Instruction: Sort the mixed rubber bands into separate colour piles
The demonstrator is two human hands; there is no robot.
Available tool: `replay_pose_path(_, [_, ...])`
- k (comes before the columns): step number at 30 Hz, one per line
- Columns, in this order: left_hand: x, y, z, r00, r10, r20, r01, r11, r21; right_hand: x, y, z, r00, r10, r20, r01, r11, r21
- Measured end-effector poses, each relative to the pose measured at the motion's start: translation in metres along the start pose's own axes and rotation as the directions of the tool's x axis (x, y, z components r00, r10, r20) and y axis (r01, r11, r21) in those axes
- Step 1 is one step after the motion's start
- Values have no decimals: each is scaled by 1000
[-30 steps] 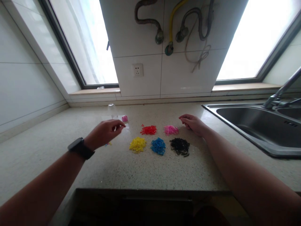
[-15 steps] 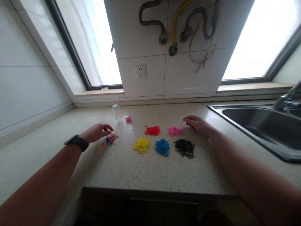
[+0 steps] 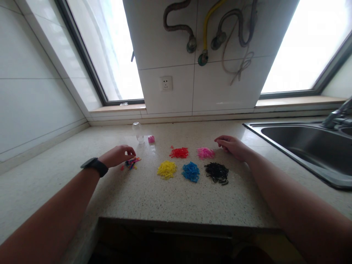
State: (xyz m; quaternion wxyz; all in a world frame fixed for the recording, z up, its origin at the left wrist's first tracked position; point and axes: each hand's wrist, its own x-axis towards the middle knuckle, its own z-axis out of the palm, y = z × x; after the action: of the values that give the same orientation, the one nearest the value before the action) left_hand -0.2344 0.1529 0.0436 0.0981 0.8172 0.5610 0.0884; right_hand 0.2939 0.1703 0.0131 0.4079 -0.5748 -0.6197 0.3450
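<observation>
At the left, my left hand reaches down to a small mixed-colour pile of rubber bands. Its thumb and forefinger are pinched at the pile's top edge, and what lies between them is too small to make out. My right hand rests on the counter just right of the pink rubber bands, its fingers loosely curled together, nothing visible in them. Single-colour heaps lie between the hands: red rubber bands, yellow rubber bands, blue rubber bands and black rubber bands.
Behind my left hand a clear jar stands upside down beside a pink cap. A steel sink with a faucet is set in the counter at right. Hoses and a socket are on the back wall.
My left hand has moved slightly right and down onto the mixed pile, and its fingers have closed into a pinch. My right hand stays in place. The view has shifted slightly.
</observation>
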Motion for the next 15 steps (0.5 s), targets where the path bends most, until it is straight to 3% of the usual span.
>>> replay_pose_path(15, [0, -5, 0, 999, 19, -32, -18, 1000, 13, 2, 3, 0, 1000, 5, 29, -5, 1000, -23])
